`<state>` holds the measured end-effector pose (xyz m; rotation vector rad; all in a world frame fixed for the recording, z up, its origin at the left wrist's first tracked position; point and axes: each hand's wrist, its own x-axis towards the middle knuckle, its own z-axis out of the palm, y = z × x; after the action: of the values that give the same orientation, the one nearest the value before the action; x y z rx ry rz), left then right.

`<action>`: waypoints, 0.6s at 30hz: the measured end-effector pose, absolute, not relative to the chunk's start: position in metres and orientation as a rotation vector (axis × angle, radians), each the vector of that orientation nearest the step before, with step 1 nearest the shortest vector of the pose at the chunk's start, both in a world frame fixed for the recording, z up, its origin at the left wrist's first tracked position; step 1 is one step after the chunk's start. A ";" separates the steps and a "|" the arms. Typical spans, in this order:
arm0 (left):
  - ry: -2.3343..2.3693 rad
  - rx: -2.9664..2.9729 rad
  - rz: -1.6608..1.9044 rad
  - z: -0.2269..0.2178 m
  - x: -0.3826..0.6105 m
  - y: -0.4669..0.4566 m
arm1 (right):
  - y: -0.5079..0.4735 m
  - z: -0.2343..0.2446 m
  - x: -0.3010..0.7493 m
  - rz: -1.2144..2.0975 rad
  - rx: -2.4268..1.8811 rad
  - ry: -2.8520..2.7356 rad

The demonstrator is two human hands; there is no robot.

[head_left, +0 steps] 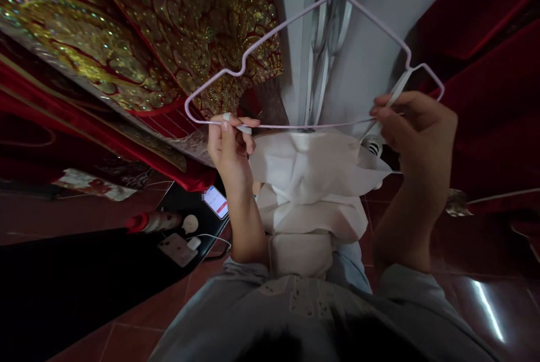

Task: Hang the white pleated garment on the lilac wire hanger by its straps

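Note:
A pale pink clothes hanger (291,15) hangs in front of me by its hook, whose top is cut off by the frame. Below its bottom bar spreads a white, sheer-looking cloth garment (310,182) in loose folds. My left hand (232,140) is closed at the left end of the bar, pinching a short white strap (245,129) against it. On the right, my right hand (415,126) grips another white strap (400,85), which runs up to the hanger's right notch. Part of each strap is hidden by my fingers.
Red garments with gold sequins (202,25) hang close on the left, and dark red cloth (498,86) on the right. A white metal lattice (320,53) stands behind the hanger. A black table (169,204) at lower left bears a lit phone (216,201), another phone (175,249) and a red-capped bottle (154,221).

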<state>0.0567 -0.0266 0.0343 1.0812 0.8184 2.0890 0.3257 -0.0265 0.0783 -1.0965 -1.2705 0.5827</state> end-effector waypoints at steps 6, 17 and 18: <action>0.798 1.038 2.072 0.033 0.052 -0.025 | 0.042 0.054 0.367 0.362 -0.756 -0.747; 0.778 1.002 2.036 0.029 0.063 -0.024 | -0.049 0.061 0.318 0.440 -0.972 -1.274; 0.787 1.008 2.031 0.029 0.064 -0.024 | -0.052 0.065 0.315 0.431 -0.980 -1.354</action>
<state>0.0637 -0.0243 0.0292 1.0083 0.7871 2.0313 0.3146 -0.0516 0.0653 -0.9797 -1.3545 0.4313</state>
